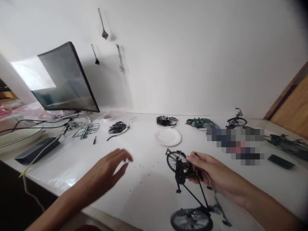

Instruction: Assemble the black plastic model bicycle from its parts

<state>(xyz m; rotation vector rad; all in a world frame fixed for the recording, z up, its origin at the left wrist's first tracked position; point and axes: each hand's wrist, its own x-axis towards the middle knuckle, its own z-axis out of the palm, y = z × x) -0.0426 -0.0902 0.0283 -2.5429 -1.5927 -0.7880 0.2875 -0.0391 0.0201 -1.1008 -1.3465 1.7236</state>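
Note:
My right hand [203,165] grips a black model bicycle [192,192] near its saddle end. The bicycle is tilted, with one spoked wheel [176,160] up by my fingers and the other wheel [192,219] toward the bottom edge of the view. Its handlebar side hangs low on the right. My left hand [116,165] hovers over the table to the left, fingers curved and apart from the thumb, holding nothing. Tiny loose bits [141,166] lie on the white tabletop between my hands. Beyond the bicycle sits a white plate [167,137].
Plates of black parts [117,127], more black parts [166,121] and green parts [198,123] line the wall. Another model bicycle [237,121] stands at back right. A small screwdriver [94,140], green sprue frames [88,130] and a monitor [67,80] are on the left.

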